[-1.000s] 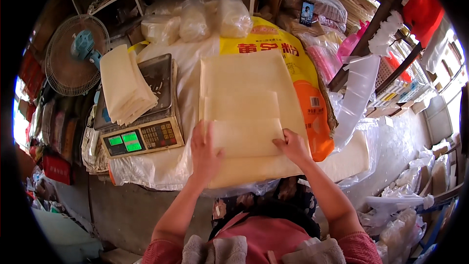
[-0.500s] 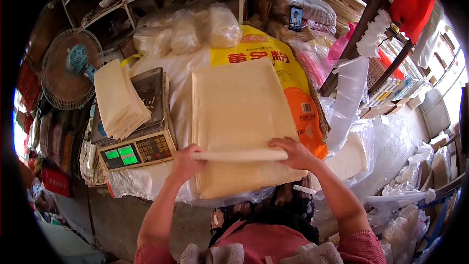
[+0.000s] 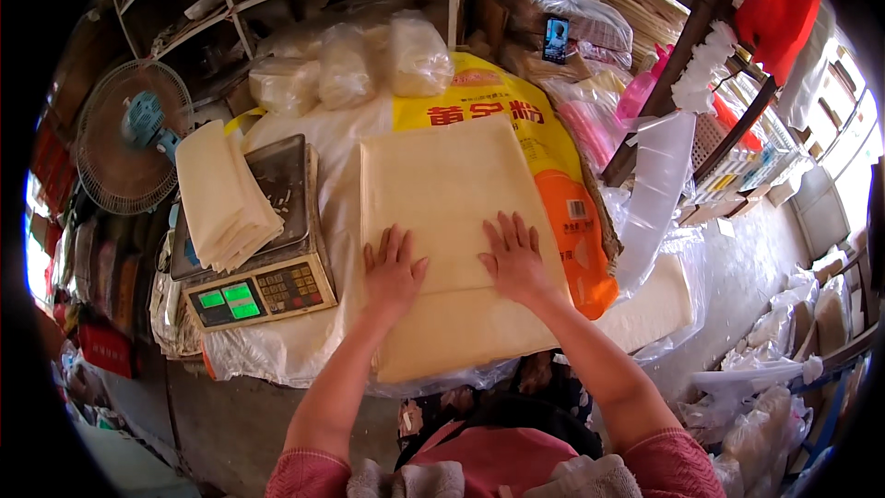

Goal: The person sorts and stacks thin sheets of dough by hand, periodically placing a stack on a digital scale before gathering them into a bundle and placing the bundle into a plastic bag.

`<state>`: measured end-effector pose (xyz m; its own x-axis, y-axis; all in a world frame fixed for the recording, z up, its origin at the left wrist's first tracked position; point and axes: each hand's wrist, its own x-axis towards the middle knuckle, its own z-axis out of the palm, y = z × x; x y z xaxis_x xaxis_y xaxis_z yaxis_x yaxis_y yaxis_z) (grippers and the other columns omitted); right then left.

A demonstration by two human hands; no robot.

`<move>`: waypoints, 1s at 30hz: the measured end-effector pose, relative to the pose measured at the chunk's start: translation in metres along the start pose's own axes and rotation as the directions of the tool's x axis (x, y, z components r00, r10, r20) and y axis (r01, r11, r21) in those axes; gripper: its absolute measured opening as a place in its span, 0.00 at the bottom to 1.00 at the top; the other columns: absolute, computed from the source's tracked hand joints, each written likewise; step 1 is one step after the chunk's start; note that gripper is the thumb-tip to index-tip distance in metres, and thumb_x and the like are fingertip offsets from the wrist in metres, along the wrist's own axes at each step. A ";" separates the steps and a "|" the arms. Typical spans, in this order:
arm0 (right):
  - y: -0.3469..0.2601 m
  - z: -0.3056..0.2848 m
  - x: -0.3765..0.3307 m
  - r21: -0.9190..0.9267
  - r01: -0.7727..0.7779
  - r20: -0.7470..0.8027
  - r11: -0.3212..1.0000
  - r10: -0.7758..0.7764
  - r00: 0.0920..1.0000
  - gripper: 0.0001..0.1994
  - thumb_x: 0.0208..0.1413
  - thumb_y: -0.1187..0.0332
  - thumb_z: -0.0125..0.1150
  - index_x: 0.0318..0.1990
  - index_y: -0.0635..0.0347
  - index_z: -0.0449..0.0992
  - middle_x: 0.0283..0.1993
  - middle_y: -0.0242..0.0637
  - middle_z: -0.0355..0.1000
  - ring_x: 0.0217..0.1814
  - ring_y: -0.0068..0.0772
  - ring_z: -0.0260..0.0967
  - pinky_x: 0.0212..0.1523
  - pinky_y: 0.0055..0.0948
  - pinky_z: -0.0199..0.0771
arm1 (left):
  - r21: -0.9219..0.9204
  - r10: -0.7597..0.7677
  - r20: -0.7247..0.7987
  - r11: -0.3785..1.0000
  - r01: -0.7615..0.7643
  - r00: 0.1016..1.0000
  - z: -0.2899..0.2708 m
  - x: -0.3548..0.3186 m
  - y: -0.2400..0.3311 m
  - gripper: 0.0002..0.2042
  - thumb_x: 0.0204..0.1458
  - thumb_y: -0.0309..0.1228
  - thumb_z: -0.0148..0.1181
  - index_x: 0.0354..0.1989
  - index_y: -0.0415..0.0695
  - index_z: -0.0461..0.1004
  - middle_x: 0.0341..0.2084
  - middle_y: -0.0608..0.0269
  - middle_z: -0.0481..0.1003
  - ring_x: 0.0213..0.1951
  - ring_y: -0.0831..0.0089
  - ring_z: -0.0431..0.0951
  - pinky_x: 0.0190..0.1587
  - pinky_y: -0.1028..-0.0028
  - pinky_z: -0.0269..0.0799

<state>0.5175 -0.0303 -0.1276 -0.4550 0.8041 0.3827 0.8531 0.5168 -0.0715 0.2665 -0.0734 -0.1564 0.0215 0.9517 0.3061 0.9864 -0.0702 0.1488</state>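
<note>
A broad pile of thin cream-coloured sheets lies in front of me, with an upper sheet folded over so its edge runs across the pile. My left hand rests flat on the left part of the fold, fingers spread. On the right part lies my right hand, likewise open and palm down. Neither hand grips anything. To the left, a folded bundle of similar cream sheets sits tilted on the dark pan of a digital scale with lit green displays.
Filled clear plastic bags stand behind the pile. A yellow and orange printed sack lies under its right side. At the far left is a fan. A phone leans on bagged goods, near a dark slanted post.
The rolled edge that both hands gripped now lies flat as a fold. My hands have let go, moved away from me and closer together, and opened on the sheets.
</note>
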 end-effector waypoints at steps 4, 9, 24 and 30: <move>0.010 0.010 0.001 0.003 0.001 -0.003 1.000 -0.001 1.000 0.32 0.59 0.58 0.57 0.68 0.58 0.57 0.72 0.51 0.49 0.73 0.59 0.45 0.71 0.47 0.49 | 0.052 0.089 -0.066 0.995 -0.085 0.994 -0.009 0.010 0.000 0.30 0.60 0.48 0.48 0.67 0.44 0.60 0.67 0.51 0.57 0.68 0.58 0.57 0.68 0.46 0.45; -0.006 -0.070 0.018 0.504 -0.657 0.425 0.560 0.502 0.753 0.31 0.56 0.59 0.62 0.65 0.62 0.61 0.51 0.48 0.73 0.45 0.51 0.73 0.45 0.43 0.73 | 0.045 -0.127 0.313 0.992 0.118 0.941 -0.067 0.007 0.020 0.31 0.56 0.52 0.55 0.62 0.45 0.65 0.48 0.49 0.72 0.54 0.58 0.71 0.56 0.48 0.65; -0.096 -0.131 0.027 0.919 -0.388 0.393 0.065 -0.110 0.913 0.28 0.63 0.76 0.54 0.69 0.64 0.54 0.55 0.45 0.72 0.46 0.31 0.77 0.46 0.24 0.76 | -0.966 -0.594 -0.237 0.228 -0.122 0.768 -0.253 0.009 -0.105 0.43 0.44 0.12 0.55 0.72 0.41 0.47 0.63 0.57 0.65 0.57 0.68 0.72 0.57 0.72 0.70; -0.072 -0.103 -0.014 0.832 -0.523 0.544 0.186 -0.088 0.834 0.23 0.63 0.75 0.53 0.64 0.70 0.60 0.50 0.45 0.75 0.42 0.31 0.78 0.43 0.23 0.76 | -0.952 -0.696 -0.027 0.236 0.194 0.717 -0.242 0.012 -0.271 0.36 0.44 0.13 0.56 0.68 0.37 0.58 0.58 0.58 0.70 0.52 0.70 0.74 0.52 0.76 0.69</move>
<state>0.4889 -0.1086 -0.0332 -0.5936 0.7854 -0.1754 0.1838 -0.0799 -0.9797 -0.0397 -0.1150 0.0341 -0.6758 0.7234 0.1411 0.0821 -0.1164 0.9898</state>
